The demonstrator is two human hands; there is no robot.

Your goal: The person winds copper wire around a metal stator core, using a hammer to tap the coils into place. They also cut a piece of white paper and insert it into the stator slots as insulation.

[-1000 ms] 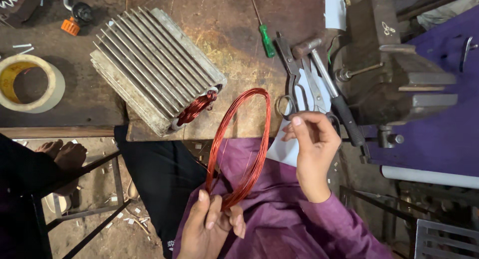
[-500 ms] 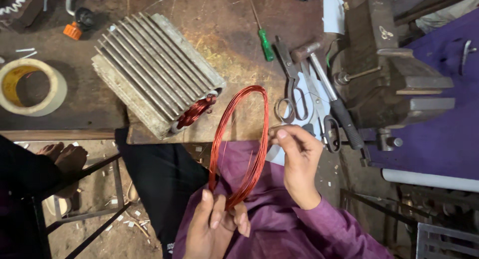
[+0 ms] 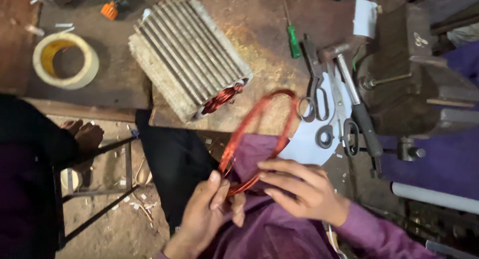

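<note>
I hold a loop of red-orange copper wire (image 3: 249, 120) upright over my lap, its top reaching the bench edge. My left hand (image 3: 212, 209) pinches the bottom of the coil between thumb and fingers. My right hand (image 3: 299, 189) has its fingers on the same lower part of the coil, just right of the left hand. A grey finned motor stator (image 3: 187, 54) lies on the bench beyond the coil, with copper windings showing at its open end.
Scissors (image 3: 314, 102), a hammer (image 3: 357, 109) and a green screwdriver (image 3: 293, 39) lie on the wooden bench (image 3: 259, 19) beside a heavy vise (image 3: 414, 74). A tape roll (image 3: 65, 59) sits far left. Another person's bare foot (image 3: 85, 134) rests on a metal frame at left.
My right hand came down from the coil's right side to its bottom, meeting my left hand. The coil tilted slightly and the view shifted.
</note>
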